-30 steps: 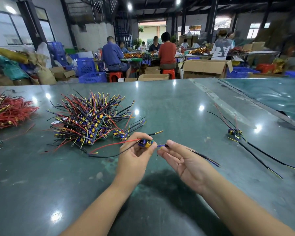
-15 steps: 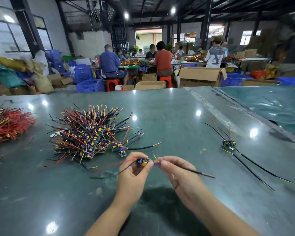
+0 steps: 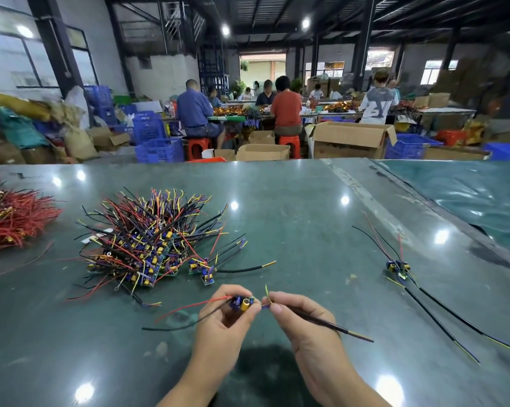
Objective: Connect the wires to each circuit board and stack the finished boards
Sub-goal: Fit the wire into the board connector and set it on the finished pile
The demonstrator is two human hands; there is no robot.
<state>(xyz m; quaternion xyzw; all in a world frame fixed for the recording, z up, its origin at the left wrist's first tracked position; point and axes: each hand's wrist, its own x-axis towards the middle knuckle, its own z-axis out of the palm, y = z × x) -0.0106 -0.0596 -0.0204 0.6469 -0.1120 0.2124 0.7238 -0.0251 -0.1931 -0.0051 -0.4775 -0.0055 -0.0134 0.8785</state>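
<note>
Two bare hands are seen in the head view, low over the dark green glossy surface point(image 3: 292, 230). A small blue circuit board with a yellow capacitor point(image 3: 243, 302) is pinched in the left hand point(image 3: 222, 321), red and black leads trailing leftward. A thin black sheathed wire with yellow tips point(image 3: 321, 321) is pinched by the right hand point(image 3: 303, 321), its end just beside the board. Both are judged light; the wire limp, best gripped near its tip, the board by its edges. A tangled pile of wired boards point(image 3: 148, 242) lies behind.

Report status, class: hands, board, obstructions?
Left hand pinches circuit board. Right hand pinches black wire at board's edge. Nothing between them.
</note>
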